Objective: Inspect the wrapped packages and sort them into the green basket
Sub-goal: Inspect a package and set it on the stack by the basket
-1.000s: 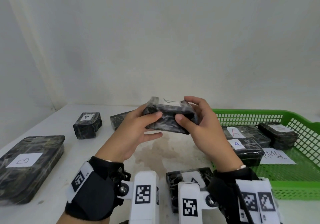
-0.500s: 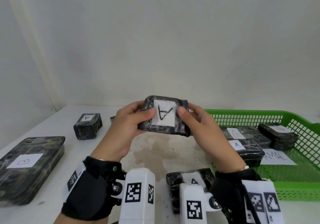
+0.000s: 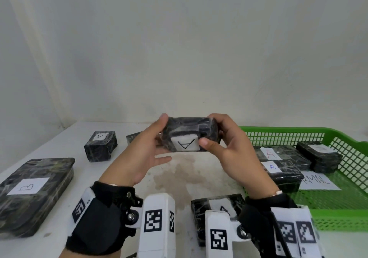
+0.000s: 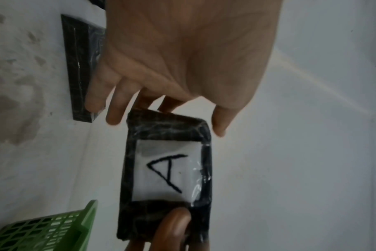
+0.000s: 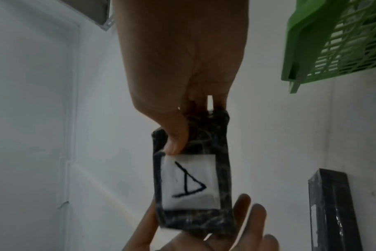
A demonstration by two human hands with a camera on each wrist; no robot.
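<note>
In the head view, a small black film-wrapped package with a white label marked "A" [image 3: 190,134] is held up above the white surface [image 3: 179,178], just left of the green plastic mesh basket [image 3: 338,202]. It is gripped at its left end by the left hand [image 3: 139,154], thumb on top and fingers underneath, and at its right end by the right hand [image 3: 233,152], whose thumb is pressed beside the label. The label is turned toward the camera, with the letter seen upside down. Inside the basket, a wrapped package with a red "A" [image 3: 278,154], one with a blue "A" [image 3: 278,172] and a smaller dark wrapped package [image 3: 318,156] are seen, beside a sheet of white paper with writing [image 3: 318,182]. On the surface, a large flat dark package labelled "B" [image 3: 33,194] lies at the far left, a small dark block labelled "A" [image 3: 100,146] stands behind it, and another wrapped package labelled "A" [image 3: 217,212] lies near the wrists, partly hidden by the white wrist mounts.

In the left wrist view, the held package [image 4: 167,176] is pinched between the left thumb and fingers at one end, while a right fingertip is curled over the opposite end. A flat black wrapped package [image 4: 82,68] lies on the surface behind, and a corner of the basket [image 4: 43,229] is visible.

In the right wrist view, the package [image 5: 193,178] is clamped by the right thumb and fingers, with the left fingers [image 5: 243,214] under its far end. The basket [image 5: 333,42] and a dark package [image 5: 333,212] are also seen.
</note>
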